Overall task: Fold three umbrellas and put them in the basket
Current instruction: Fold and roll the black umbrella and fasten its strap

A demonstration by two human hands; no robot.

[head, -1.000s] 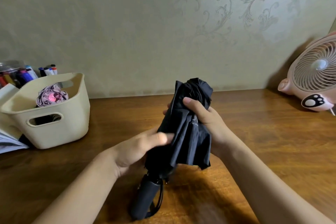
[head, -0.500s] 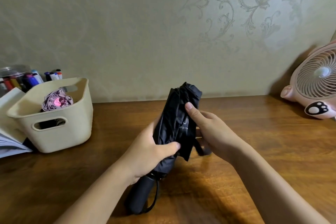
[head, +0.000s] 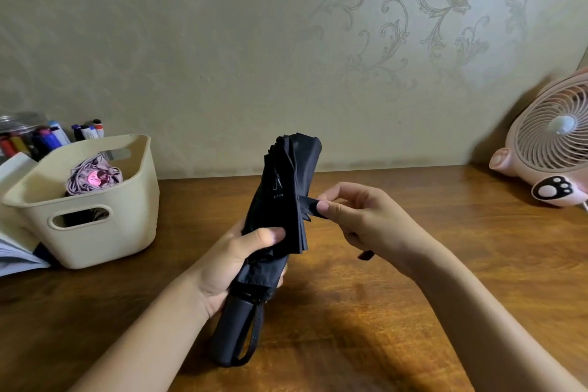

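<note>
1. A single wide-angle camera, worn on the person's head, looks forward and down across a wooden table (head: 413,312) toward a patterned wall (head: 222,41), which fills the upper half of the frame.
2. The view is close. Both forearms enter from the bottom edge, and at frame centre the left hand (head: 232,261) grips a black umbrella (head: 280,200) while the right hand (head: 366,219) pinches its strap (head: 307,202).
3. The wide lens reaches both sides of the table, with a cream basket (head: 105,242) at the left margin and a pink fan (head: 550,137) cut off by the right margin.
4. Table meets wall at about mid-height.
</note>
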